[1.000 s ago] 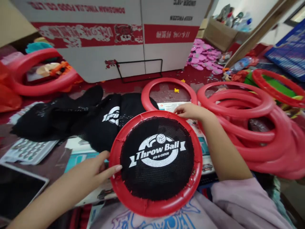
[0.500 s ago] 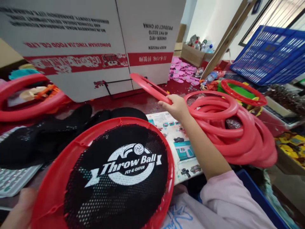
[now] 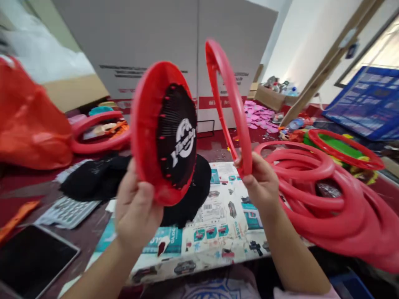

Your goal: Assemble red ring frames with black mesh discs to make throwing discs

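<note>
My left hand grips the lower rim of a red disc with black mesh across its middle and a white printed logo on the mesh. The disc stands nearly upright, turned partly to the right. Opposite it, my right hand pinches the bottom of a red plastic ring, held upright and almost edge-on. A gap separates ring and disc. Below them, black mesh pieces lie on a printed cardboard sheet. A pile of red rings rests to the right of my right hand.
Behind stands a large white carton. An orange-red bag and a tablet-like dark panel are at left. Pink pieces, a red ring over green parts and a blue crate sit at back right.
My right hand has brought the red ring up from beside the pile, turning it upright. My left hand has raised the mesh disc from the lower left and tilted it to face the ring.
</note>
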`<state>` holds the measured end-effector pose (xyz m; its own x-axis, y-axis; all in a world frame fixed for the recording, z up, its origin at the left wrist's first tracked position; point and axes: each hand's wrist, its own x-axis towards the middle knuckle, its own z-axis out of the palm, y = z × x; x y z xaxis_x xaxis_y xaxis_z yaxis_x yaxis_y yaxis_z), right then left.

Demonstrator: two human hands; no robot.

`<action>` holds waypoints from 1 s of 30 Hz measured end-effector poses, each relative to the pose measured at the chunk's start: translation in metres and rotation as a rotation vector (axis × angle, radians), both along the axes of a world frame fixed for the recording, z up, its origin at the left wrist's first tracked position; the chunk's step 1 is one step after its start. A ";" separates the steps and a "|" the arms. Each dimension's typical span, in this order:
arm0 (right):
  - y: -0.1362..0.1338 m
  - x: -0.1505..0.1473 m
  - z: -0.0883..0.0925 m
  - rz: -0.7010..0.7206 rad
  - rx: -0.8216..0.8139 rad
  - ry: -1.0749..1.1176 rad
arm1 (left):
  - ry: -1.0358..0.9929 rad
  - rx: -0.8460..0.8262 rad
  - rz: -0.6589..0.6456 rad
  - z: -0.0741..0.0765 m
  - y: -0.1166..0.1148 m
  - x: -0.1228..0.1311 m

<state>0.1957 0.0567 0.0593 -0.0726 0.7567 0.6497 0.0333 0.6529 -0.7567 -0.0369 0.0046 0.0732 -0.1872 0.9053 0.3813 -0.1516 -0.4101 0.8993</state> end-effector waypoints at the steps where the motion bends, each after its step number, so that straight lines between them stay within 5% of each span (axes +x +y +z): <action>1: -0.002 -0.007 -0.010 0.002 -0.007 -0.023 | -0.056 0.027 0.013 -0.003 0.007 0.007; 6: -0.006 -0.040 -0.056 0.088 -0.008 0.045 | -0.162 0.080 -0.028 -0.020 0.031 0.025; 10: -0.010 -0.051 -0.072 0.127 -0.049 -0.035 | -0.082 0.077 -0.079 -0.028 0.035 0.017; 15: -0.007 -0.050 -0.076 0.137 -0.012 -0.147 | 0.077 0.067 -0.244 -0.031 0.034 0.016; 23: -0.010 -0.045 -0.068 0.152 0.118 -0.281 | 0.051 0.093 -0.127 -0.034 0.036 0.021; 30: -0.008 -0.033 -0.060 0.014 0.162 -0.357 | 0.025 0.110 -0.113 -0.027 0.035 0.009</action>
